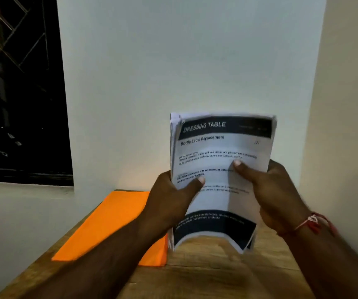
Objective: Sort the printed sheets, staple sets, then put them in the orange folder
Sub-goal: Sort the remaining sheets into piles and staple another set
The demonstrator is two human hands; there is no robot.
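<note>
Head view: dark window [18,93] far left, pale wall [173,61] behind, wooden tabletop [216,281] below.
Orange folder [113,223]: lay flat along tabletop's left edge, far end by back-left corner; L forearm crossed over it.
Left hand [171,203]: gripped stack's left edge, thumb on front pg, fingers curled behind.
Printed sheets [221,160]: thick stack, upright btwn both hands over tabletop's middle; top pg headed "DRESSING TABLE"; bottom edge curled, just right of folder's near corner.
Right hand [277,195]: gripped stack's right edge, thumb on front pg.
Red thread [309,223]: round R wrist.
</note>
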